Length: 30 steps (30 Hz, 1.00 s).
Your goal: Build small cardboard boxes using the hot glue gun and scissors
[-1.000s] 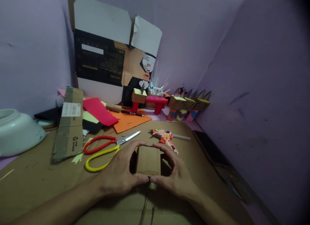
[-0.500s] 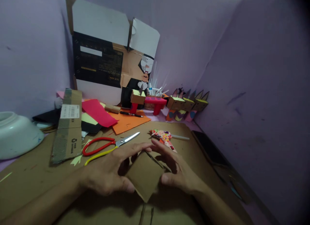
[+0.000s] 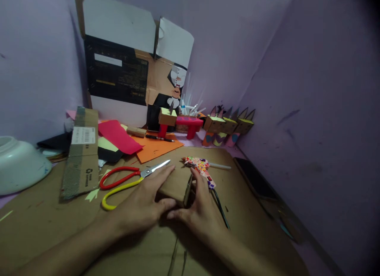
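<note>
Between my two hands is a small brown cardboard box [image 3: 177, 185], low over the cardboard-covered work surface. My left hand [image 3: 148, 200] grips its left side, thumb at the near edge and fingers along the far left. On the right, my right hand [image 3: 200, 206] holds the side with the dark open seam, its thumb at the near corner. Scissors [image 3: 145, 173] with one red and one yellow handle lie just beyond my left hand. Behind the box rests a flower-patterned glue gun [image 3: 200, 167] with a clear glue stick in its back.
A white bowl [image 3: 23, 167] and a folded cardboard piece [image 3: 80, 157] stand at the left. Coloured paper sheets [image 3: 160, 149] lie behind. Small cardboard animal figures [image 3: 215, 125] line the back, near a flattened box [image 3: 118, 76]. A dark phone-like slab [image 3: 255, 179] lies right.
The box has turned from a corner-on pose to a flatter one, slightly farther from me. My right hand has moved left and closer to my left, uncovering the glue gun's cord.
</note>
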{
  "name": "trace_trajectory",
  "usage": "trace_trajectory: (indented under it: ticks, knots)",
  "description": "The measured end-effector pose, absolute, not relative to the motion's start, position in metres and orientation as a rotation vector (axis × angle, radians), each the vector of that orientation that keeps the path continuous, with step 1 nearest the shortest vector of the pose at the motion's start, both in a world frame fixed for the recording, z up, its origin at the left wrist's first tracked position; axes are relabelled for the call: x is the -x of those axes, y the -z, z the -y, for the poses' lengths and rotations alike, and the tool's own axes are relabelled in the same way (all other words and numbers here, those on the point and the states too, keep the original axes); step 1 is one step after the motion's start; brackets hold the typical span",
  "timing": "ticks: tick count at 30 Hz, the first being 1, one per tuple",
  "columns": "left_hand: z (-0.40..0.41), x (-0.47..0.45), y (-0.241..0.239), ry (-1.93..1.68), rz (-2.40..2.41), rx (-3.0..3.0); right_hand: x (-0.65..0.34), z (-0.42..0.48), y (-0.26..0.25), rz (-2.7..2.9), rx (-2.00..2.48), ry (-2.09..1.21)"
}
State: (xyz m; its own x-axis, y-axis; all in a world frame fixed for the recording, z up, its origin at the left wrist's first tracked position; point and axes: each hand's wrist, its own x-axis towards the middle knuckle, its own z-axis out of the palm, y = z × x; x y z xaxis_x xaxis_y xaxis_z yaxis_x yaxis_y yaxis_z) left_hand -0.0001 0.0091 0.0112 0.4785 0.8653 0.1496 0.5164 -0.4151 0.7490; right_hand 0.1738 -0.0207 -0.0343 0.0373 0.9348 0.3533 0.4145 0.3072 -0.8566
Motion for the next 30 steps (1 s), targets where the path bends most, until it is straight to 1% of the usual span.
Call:
trace_trajectory:
  ticks: [4,7,9,12,16,18,24,30]
  knots:
    - [-0.019,0.010,-0.020,-0.645,-1.105,-2.165,-0.185,0.025,0.033,1.720,1.356,-0.652]
    - [-0.025,0.017,-0.024,-0.617,-1.034,-2.205,-0.195,0.023,0.032,1.869,1.285,-0.547]
    - [-0.023,0.019,-0.023,-0.653,-1.075,-2.231,-0.198,0.021,0.030,1.910,1.205,-0.485]
    - [-0.015,0.023,-0.019,-0.711,-1.162,-2.319,-0.197,0.017,0.027,1.893,1.119,-0.480]
    - [-0.002,0.027,-0.015,-0.547,-1.197,-2.360,-0.192,0.016,0.024,1.914,1.001,-0.498]
    - [0.002,0.026,-0.013,-0.524,-1.230,-2.338,-0.191,0.017,0.024,1.896,0.986,-0.490]
    - [0.005,0.015,0.003,-0.707,-1.116,-2.363,-0.197,0.021,0.027,1.825,1.028,-0.490]
    - [0.009,0.011,0.009,-0.686,-1.071,-2.446,-0.202,0.022,0.035,1.716,1.067,-0.566]
